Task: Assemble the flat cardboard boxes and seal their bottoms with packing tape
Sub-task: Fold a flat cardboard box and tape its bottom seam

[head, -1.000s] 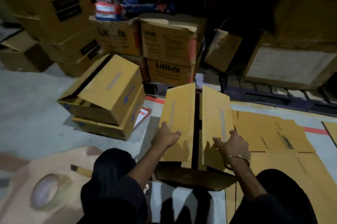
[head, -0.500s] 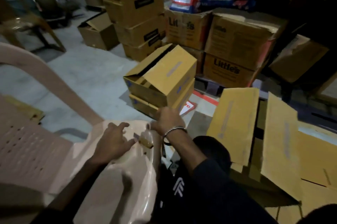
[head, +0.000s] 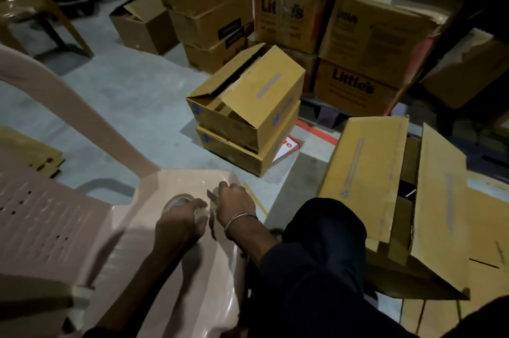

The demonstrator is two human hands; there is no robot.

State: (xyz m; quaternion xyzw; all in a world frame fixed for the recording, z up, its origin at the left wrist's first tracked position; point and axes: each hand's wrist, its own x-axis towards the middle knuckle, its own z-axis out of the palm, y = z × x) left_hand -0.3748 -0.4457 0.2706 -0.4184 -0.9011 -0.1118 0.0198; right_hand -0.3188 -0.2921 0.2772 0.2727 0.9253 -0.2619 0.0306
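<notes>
Tape roll [head: 179, 201] is gripped by curled left hand [head: 179, 223]; cutter [head: 211, 195] is pinched in right hand [head: 234, 204]. Risk: fingers nicked by blade, judged from closeness.

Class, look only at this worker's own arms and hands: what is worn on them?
Both forearms are bare, with no gloves on the left hand or right hand. The right wrist carries a thin silver-coloured metal bangle. No rings are discernible.
</notes>
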